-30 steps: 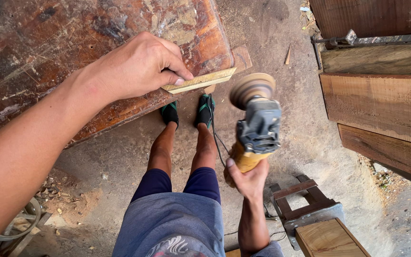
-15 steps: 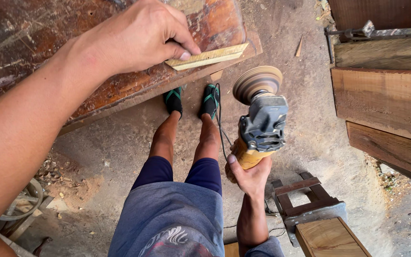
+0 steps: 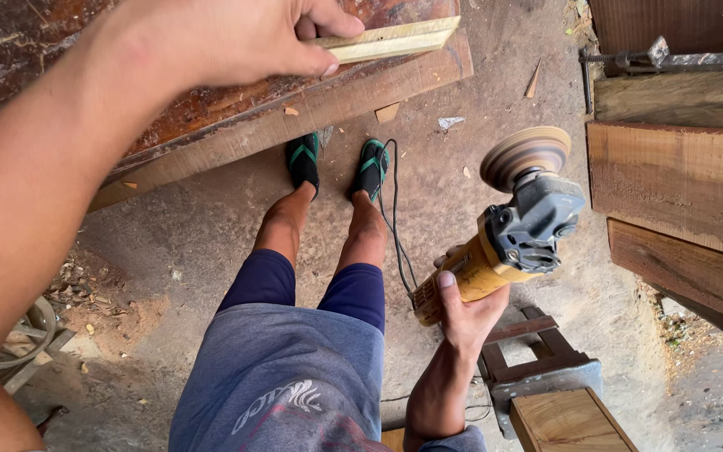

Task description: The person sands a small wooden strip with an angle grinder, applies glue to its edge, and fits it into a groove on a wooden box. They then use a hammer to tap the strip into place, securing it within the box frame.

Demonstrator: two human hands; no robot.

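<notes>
My left hand (image 3: 236,38) is at the top of the view, pinching one end of a short pale wooden strip (image 3: 399,38) that lies on a large dark reddish wooden slab (image 3: 211,109). My right hand (image 3: 466,314) is lower right and grips the yellow body of an angle grinder (image 3: 516,230). Its round sanding disc (image 3: 525,153) points up and away from the slab, held over the dirt floor. The grinder's black cord (image 3: 395,226) trails down beside my legs.
Thick wooden planks (image 3: 679,184) stand stacked at the right, with a metal clamp (image 3: 654,59) on top. A small wooden block on a metal stand (image 3: 558,393) sits at the lower right. Wood chips and scraps litter the floor near my sandalled feet (image 3: 336,163).
The view has tilted, so the slab and my left hand with the strip sit higher in frame. My right hand has tipped the grinder further to the right.
</notes>
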